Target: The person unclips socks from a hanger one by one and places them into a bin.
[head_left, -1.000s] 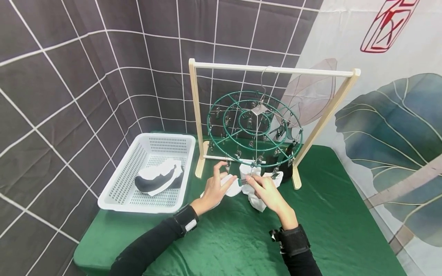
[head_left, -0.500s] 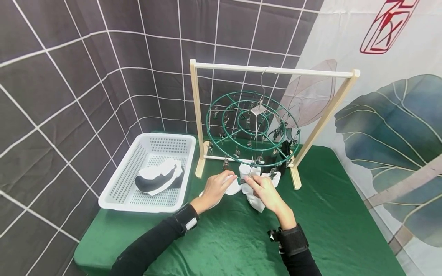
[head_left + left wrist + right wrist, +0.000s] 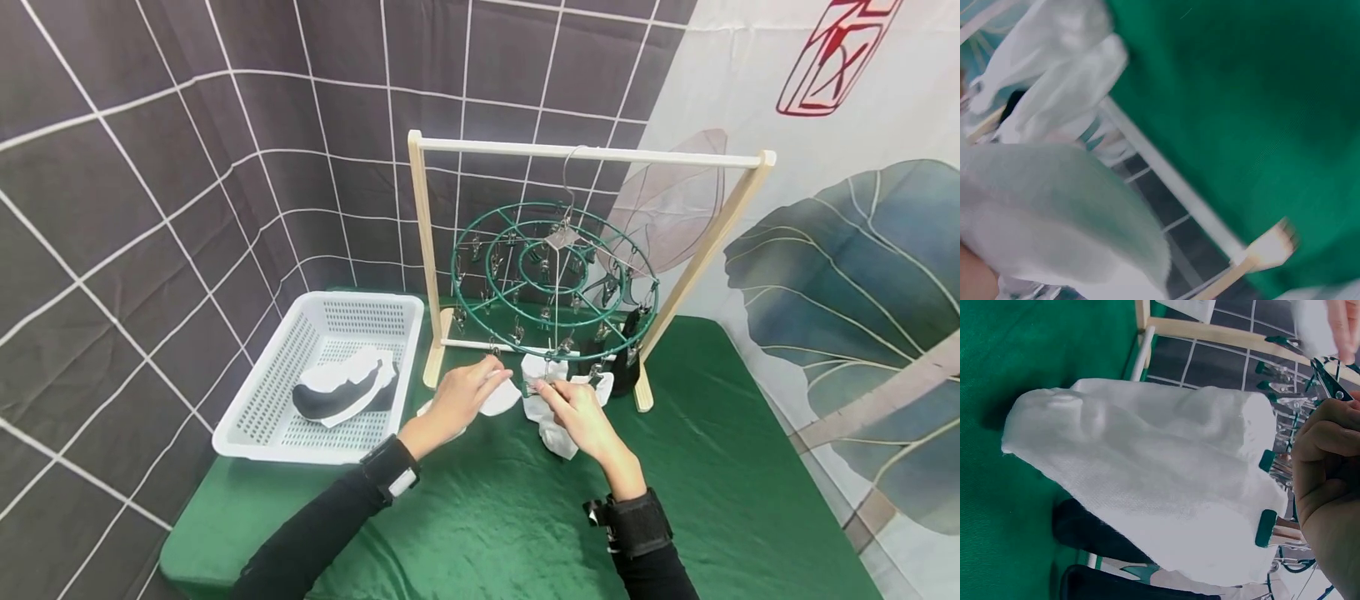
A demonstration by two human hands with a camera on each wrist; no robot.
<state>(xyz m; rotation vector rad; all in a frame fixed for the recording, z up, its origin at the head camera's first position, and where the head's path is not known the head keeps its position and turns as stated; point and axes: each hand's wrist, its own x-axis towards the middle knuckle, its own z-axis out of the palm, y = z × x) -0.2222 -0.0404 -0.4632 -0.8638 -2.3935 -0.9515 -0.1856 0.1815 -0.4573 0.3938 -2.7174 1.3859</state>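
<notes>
My left hand (image 3: 465, 396) grips a white sock (image 3: 498, 393), whose fabric fills the lower left of the left wrist view. To its right, my right hand (image 3: 581, 412) pinches a metal clip (image 3: 1332, 381) with green tips, which hangs from the round green drying hanger (image 3: 517, 296). The clip's tips stand apart in the right wrist view, close to the sock and the left fingers (image 3: 1340, 328). Another white sock (image 3: 1147, 475) hangs from two green-tipped clips beside the right hand. Dark socks (image 3: 1097, 531) hang behind it.
A white plastic basket (image 3: 247, 442) on the left holds white and grey socks (image 3: 348, 387). The drying hanger hooks onto a wooden stand (image 3: 423, 250) with a white top bar. Green cloth (image 3: 480, 517) covers the table. Several clips dangle around the rings.
My left hand has shifted left with the white sock, widening the distance to the right hand's clip. The right hand has stayed nearly in place. The hanger has swayed slightly.
</notes>
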